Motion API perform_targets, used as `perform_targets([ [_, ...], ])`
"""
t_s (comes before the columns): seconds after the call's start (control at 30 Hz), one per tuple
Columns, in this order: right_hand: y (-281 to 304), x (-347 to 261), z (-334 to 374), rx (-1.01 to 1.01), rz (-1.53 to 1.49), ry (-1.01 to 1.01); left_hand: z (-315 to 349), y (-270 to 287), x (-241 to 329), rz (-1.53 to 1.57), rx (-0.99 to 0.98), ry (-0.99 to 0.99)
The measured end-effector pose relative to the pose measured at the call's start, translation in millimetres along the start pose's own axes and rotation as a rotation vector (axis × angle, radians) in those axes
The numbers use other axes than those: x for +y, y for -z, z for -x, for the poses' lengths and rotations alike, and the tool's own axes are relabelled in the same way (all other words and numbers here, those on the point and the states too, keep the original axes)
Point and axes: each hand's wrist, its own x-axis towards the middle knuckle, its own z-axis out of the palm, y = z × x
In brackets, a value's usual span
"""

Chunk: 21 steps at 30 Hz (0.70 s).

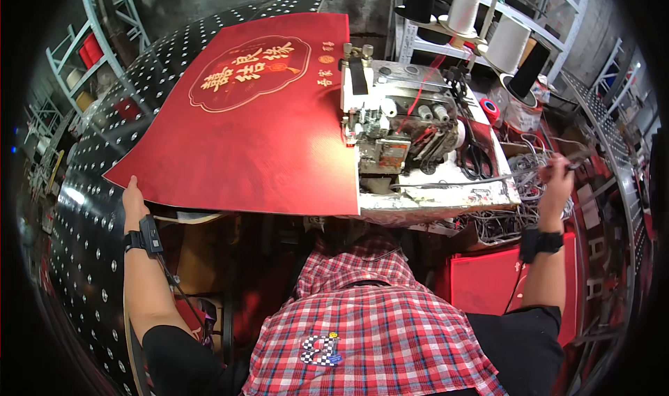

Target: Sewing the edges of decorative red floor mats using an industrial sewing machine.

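A large red sheet (258,152) with gold lettering and an ornate outlined emblem lies flat across the work surface. My left hand (134,199) grips its near left corner, thumb on top. The sheet's right edge runs up against a sewing machine (408,120) fitted with several thread guides, whose lamp lights the red surface. From the machine's near side a thin grey cord (453,183) stretches right toward my right hand (556,176). That hand is slightly blurred, its fingers closed around the cord over a box of tangled cords (526,208).
Black scissors (475,157) lie on the machine's table. Thread cones (507,44) stand behind it, beside a white bucket (521,110). A studded metal table (90,215) extends left. Red panels (512,277) rest at lower right. Metal racks line both sides.
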Motion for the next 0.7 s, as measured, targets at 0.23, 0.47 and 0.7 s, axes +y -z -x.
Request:
perform_targets([
  [0.23, 74, -28, -110, 0.390, -0.058, 0.360, -57, -32, -12, -0.683, 0.052, -0.311],
  [0.47, 89, 39, -164, 0.281, -0.113, -0.058, -79, -67, -9, -1.105, 0.056, -0.449],
  [0.7, 69, 108, -147, -0.204, 1.393, -0.290, -87, -81, -9, -0.914, 0.010, -0.396],
])
